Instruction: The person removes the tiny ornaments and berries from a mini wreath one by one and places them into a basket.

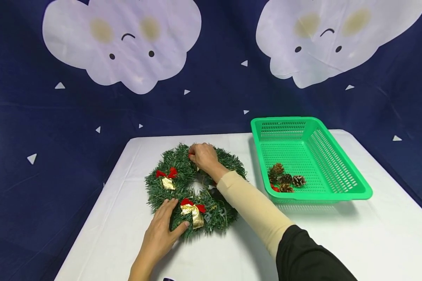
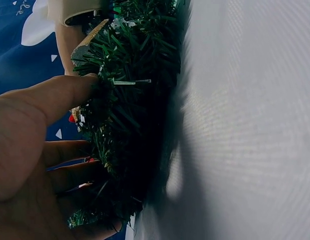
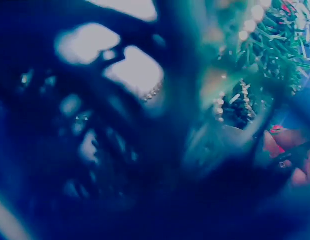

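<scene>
A green tinsel wreath (image 1: pixel 158 195) lies on the white table, with red-and-gold bows (image 1: pixel 193 210) at its front and left (image 1: pixel 168 178). My left hand (image 1: pixel 161 230) rests against the wreath's front left edge, thumb and fingers spread. In the left wrist view, the thumb (image 2: pixel 64 95) and fingers touch the green tinsel (image 2: pixel 129 100). At the back of the wreath, my right hand (image 1: pixel 204 157) pinches a red bow (image 1: pixel 190 155), mostly hidden by the fingers. The right wrist view is dark and blurred; fingertips (image 3: pixel 287 142) and a bit of red show at its right.
A green plastic basket (image 1: pixel 351 171) stands at the right, holding several pine cones (image 1: pixel 298 180) and something red in its near left corner. A dark object (image 1: pixel 168 279) shows at the bottom edge. Behind the table hangs a dark blue cloth (image 1: pixel 214 105) with clouds.
</scene>
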A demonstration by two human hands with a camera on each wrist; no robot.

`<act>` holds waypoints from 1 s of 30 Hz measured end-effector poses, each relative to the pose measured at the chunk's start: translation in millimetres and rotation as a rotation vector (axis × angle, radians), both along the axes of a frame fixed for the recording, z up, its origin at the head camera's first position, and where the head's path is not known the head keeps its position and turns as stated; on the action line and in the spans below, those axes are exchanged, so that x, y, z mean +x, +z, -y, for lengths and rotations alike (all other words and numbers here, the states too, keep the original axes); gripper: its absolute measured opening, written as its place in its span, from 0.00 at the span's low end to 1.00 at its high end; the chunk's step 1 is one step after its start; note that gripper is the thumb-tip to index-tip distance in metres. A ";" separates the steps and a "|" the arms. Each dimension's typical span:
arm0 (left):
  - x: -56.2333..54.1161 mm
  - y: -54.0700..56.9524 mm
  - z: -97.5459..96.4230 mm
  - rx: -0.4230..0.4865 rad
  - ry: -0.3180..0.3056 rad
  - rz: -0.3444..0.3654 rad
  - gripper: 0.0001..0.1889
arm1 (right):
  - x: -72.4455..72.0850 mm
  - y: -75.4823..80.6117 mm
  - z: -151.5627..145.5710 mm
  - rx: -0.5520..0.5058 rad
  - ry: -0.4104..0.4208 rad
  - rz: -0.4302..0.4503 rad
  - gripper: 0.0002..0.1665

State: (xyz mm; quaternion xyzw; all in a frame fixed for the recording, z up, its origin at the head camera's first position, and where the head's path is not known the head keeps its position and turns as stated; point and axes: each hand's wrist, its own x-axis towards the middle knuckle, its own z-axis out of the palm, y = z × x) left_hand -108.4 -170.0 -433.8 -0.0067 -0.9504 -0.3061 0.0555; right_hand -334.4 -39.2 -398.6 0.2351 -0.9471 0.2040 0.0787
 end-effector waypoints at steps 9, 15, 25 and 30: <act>0.5 -2.8 0.8 -0.001 -0.002 0.002 0.40 | 5.7 3.6 -5.6 -0.168 -0.015 0.105 0.14; 0.8 -4.0 1.0 -0.007 -0.004 -0.001 0.40 | 9.9 5.8 -8.7 -0.249 -0.017 0.138 0.15; 0.5 -1.4 0.3 -0.008 -0.016 -0.007 0.40 | 20.5 15.9 -17.5 -0.353 -0.001 0.165 0.14; 2.0 -1.3 0.5 -0.003 -0.014 -0.005 0.40 | 29.2 20.0 -23.0 -0.405 -0.001 0.211 0.15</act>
